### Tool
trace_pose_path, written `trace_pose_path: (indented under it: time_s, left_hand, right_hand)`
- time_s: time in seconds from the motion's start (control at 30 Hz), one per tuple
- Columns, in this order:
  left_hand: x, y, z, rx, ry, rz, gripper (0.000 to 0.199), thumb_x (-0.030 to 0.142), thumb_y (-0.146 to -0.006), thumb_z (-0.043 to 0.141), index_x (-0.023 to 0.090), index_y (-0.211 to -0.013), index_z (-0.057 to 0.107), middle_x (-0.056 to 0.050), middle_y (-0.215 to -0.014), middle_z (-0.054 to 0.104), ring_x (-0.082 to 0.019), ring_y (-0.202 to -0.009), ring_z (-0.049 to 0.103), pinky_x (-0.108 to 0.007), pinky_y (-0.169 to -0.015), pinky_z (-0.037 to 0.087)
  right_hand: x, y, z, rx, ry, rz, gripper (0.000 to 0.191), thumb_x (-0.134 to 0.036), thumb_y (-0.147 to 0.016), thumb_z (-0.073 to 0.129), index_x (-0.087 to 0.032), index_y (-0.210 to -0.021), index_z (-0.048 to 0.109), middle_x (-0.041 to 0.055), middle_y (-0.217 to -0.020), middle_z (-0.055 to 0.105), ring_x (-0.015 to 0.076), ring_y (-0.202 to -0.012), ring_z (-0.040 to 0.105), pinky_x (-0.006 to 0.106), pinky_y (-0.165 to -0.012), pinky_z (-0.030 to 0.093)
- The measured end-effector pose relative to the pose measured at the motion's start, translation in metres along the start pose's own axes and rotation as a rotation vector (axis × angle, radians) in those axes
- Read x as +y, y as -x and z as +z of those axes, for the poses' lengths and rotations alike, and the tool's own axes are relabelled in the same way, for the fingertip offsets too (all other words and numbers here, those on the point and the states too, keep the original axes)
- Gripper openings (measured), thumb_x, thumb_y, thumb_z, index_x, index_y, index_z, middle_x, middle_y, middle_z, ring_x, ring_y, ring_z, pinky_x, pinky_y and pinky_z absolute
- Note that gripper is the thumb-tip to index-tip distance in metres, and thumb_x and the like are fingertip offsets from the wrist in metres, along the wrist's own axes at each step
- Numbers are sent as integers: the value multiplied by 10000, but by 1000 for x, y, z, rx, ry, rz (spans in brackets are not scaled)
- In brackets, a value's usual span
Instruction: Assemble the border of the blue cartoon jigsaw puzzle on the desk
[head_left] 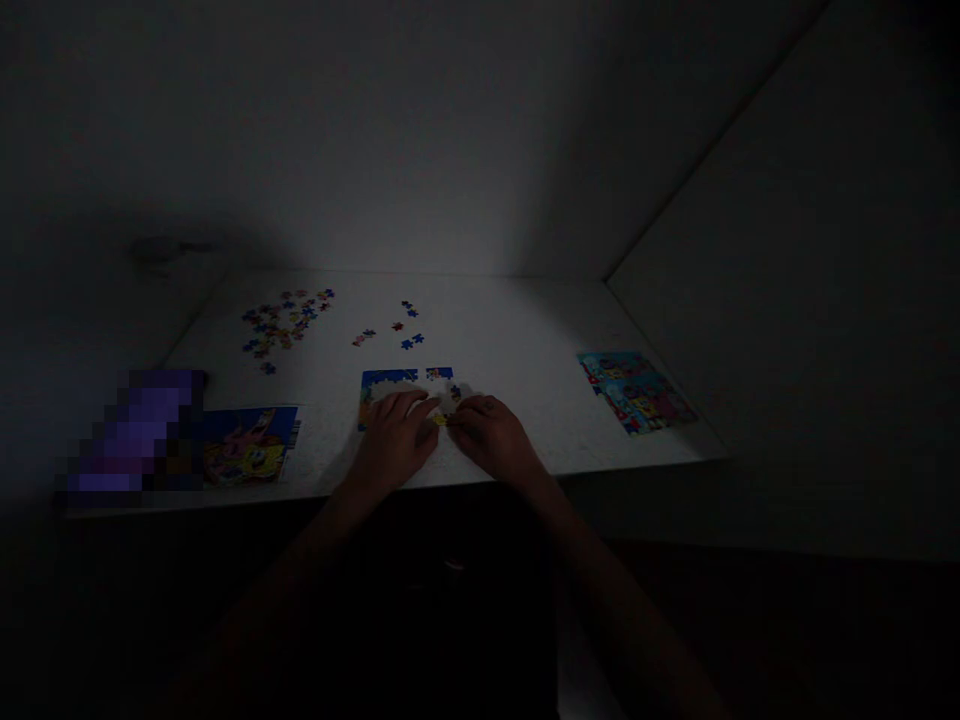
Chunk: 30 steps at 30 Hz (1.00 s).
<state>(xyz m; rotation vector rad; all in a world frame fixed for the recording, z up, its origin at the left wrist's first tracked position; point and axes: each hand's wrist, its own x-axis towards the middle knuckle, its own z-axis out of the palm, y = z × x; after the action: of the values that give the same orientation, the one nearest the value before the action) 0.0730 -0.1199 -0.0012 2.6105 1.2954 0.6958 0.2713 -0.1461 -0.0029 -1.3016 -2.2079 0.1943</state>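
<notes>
Both hands rest low over the white table, close together at a partly joined puzzle [388, 377] with a blue upper edge. My left hand [396, 437] covers the puzzle's lower part, its fingers bent and its thumb near a small yellow piece [440, 421]. From the right, my right hand [495, 435] has its fingers curled together at the same yellow piece. A short joined strip [439, 373] lies just right of the blue edge. Another small piece [455, 393] sits above my right fingertips. The dim light hides the exact finger contact.
Loose pieces [281, 325] are heaped at the back left, with several more [407, 343] behind the puzzle. A picture sheet [251, 445] lies at the left beside a pixelated purple object [135, 435]. An assembled puzzle [637, 390] lies at the right, near the wall.
</notes>
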Motion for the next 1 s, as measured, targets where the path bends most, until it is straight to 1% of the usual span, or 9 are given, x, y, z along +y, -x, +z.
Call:
trace_pose_path:
  time_s: [0.07, 0.13, 0.3, 0.43, 0.53, 0.73, 0.87, 0.93, 1.0]
  left_hand:
    - [-1, -1, 0, -19, -13, -18, 324, 268, -894, 609, 233, -1216, 623, -73, -1258, 606, -273, -1176, 511, -456, -1007, 417]
    - [0, -2, 1, -51, -24, -12, 275, 272, -903, 602, 249, -1174, 642, -59, -1256, 607, -273, -1181, 509, -461, -1004, 412]
    - [1, -3, 3, -59, -69, 38, 211, 262, -961, 537, 232, -1135, 654, -53, -1196, 646, -252, -1122, 545, -428, -962, 423]
    - [2, -3, 2, -138, -138, 107, 228, 204, -983, 492, 209, -1158, 640, -56, -1164, 673, -243, -1055, 576, -399, -915, 444]
    - [3, -3, 2, -174, -152, 113, 271, 134, -964, 484, 199, -1182, 631, -75, -1162, 668, -254, -1059, 575, -405, -918, 450]
    - [-2, -2, 3, -112, -6, 34, 247, 162, -971, 482, 206, -1143, 653, -65, -1115, 669, -236, -1025, 582, -403, -931, 477]
    - [-6, -1, 1, -95, 87, 3, 315, 107, -948, 482, 202, -1212, 626, -66, -1115, 652, -224, -1051, 568, -387, -961, 475]
    - [-6, -1, -1, -81, 108, -22, 318, 148, -954, 497, 205, -1247, 605, -72, -1140, 630, -226, -1079, 559, -391, -978, 470]
    - [-6, 0, -3, -74, 104, -44, 312, 227, -951, 540, 208, -1258, 595, -77, -1177, 603, -238, -1115, 542, -412, -1002, 457]
  right_hand:
    - [0, 0, -1, 3, -1, 7, 122, -210, -927, 576, -187, -946, 695, 99, -1010, 702, 228, -979, 613, 397, -880, 500]
    - [-1, 1, -2, 2, -1, 10, 123, -209, -928, 576, -187, -951, 694, 100, -1019, 702, 229, -978, 612, 398, -877, 499]
    - [-2, 0, -4, -16, -1, 13, 145, -215, -937, 559, -191, -942, 702, 91, -1014, 705, 224, -960, 609, 389, -869, 494]
    - [-2, -1, -4, -24, -2, 24, 153, -222, -936, 554, -202, -935, 706, 81, -1026, 702, 218, -932, 612, 395, -874, 490]
    - [-3, -2, -5, -46, 0, 27, 160, -226, -941, 548, -208, -939, 707, 78, -1027, 699, 219, -939, 612, 399, -887, 485]
    - [-4, -1, -5, -56, -4, 48, 156, -230, -943, 548, -211, -948, 703, 82, -1036, 701, 233, -994, 609, 407, -889, 486]
    - [-4, 0, -4, -62, 4, 52, 142, -228, -937, 557, -210, -948, 697, 86, -1038, 703, 231, -992, 615, 407, -897, 484]
    - [-4, 1, -4, -61, -4, 53, 142, -228, -937, 555, -208, -968, 692, 88, -1042, 704, 232, -1008, 614, 411, -908, 484]
    - [-5, 1, -5, -44, -18, 48, 150, -228, -936, 549, -203, -1000, 682, 93, -1055, 699, 235, -1025, 611, 414, -913, 489]
